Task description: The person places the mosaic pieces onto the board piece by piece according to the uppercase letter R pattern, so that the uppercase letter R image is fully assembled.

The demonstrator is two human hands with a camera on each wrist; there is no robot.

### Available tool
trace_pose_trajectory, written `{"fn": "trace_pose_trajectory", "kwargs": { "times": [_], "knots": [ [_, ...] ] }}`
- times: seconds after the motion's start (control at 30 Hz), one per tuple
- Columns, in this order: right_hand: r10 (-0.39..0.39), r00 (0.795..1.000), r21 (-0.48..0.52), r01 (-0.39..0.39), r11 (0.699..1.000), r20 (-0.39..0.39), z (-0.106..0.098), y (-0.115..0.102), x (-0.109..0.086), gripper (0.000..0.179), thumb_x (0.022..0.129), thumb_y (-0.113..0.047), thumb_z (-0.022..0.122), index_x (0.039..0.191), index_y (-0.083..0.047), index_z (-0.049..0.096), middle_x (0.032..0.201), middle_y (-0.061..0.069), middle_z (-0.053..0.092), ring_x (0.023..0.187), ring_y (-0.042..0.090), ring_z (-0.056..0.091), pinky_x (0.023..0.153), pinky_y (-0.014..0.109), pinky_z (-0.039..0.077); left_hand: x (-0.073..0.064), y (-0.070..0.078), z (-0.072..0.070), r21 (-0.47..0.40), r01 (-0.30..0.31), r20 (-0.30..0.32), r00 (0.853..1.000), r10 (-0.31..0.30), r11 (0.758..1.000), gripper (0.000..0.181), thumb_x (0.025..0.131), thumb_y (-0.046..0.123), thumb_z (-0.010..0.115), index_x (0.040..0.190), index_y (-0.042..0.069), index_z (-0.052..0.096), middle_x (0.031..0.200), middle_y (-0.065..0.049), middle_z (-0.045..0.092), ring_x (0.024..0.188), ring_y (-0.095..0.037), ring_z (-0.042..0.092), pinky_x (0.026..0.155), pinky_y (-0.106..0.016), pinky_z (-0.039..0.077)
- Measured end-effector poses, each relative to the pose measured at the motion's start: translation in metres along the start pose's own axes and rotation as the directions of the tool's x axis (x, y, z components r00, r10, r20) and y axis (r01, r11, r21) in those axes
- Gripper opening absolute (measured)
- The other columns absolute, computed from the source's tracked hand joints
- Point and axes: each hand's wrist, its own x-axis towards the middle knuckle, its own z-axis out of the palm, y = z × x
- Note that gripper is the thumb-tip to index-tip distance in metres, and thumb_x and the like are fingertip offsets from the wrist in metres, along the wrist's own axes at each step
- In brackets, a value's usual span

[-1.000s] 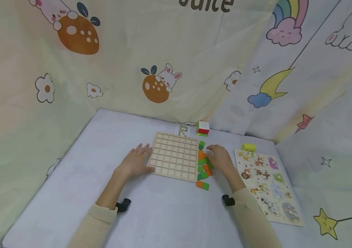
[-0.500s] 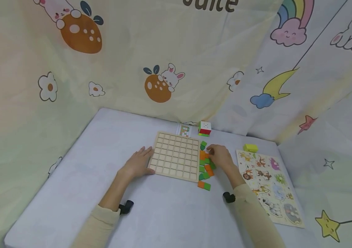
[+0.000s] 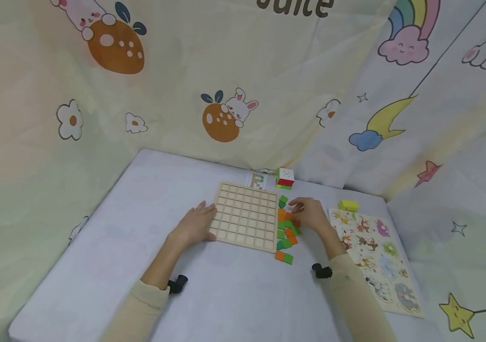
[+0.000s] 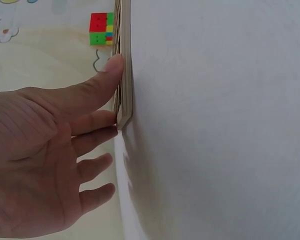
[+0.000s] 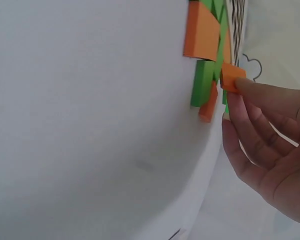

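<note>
A wooden grid board (image 3: 247,216) lies on the table, its squares bare. My left hand (image 3: 194,223) rests at the board's left edge, fingers extended; in the left wrist view the thumb of that hand (image 4: 55,145) touches the board's rim (image 4: 125,75). Beyond the board's right side, my right hand (image 3: 312,214) pinches a small orange block (image 5: 231,77) between thumb and fingers. Under and beside it lie several green and orange blocks, among them a green block (image 5: 204,82) and a larger orange block (image 5: 202,31).
A pattern card (image 3: 257,180) lies behind the board, beside a puzzle cube (image 3: 285,177). On the right are an animal picture board (image 3: 373,256) and a yellow block (image 3: 348,205). A printed curtain (image 3: 170,85) hangs behind the white table (image 3: 234,294).
My right hand's fingers have closed on the orange block and lifted slightly, and more orange shows beneath them. My left hand stays at the board's edge. The head view has shifted slightly.
</note>
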Motion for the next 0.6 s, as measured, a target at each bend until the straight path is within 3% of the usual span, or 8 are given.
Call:
{"fn": "trace_pose_trajectory", "kwargs": {
  "times": [0.3,0.6],
  "knots": [
    [-0.089,0.995,0.107,0.093,0.990,-0.042,0.004,-0.013,0.008,0.039,0.091,-0.007,0.080,0.129,-0.002,0.071,0.098,0.011,0.074,0.090,0.028,0.071,0.072,0.036,0.060,0.002,0.003,-0.001,0.029,0.002,0.008,1.000,-0.002,1.000,0.095,0.080,0.037,0.088,0.155,-0.003,0.044,0.166,-0.017,0.036,0.157,-0.042,0.023,0.125,-0.060,0.023],
    [-0.146,0.988,0.211,0.151,0.966,-0.041,0.022,-0.036,0.032,0.037,0.090,-0.006,0.082,0.126,-0.001,0.072,0.097,0.012,0.076,0.086,0.027,0.073,0.072,0.033,0.061,0.004,-0.001,0.005,0.028,-0.001,0.005,1.000,0.001,1.000,0.096,0.080,0.038,0.088,0.155,-0.003,0.045,0.166,-0.017,0.036,0.156,-0.041,0.024,0.125,-0.060,0.025]
  ]
}}
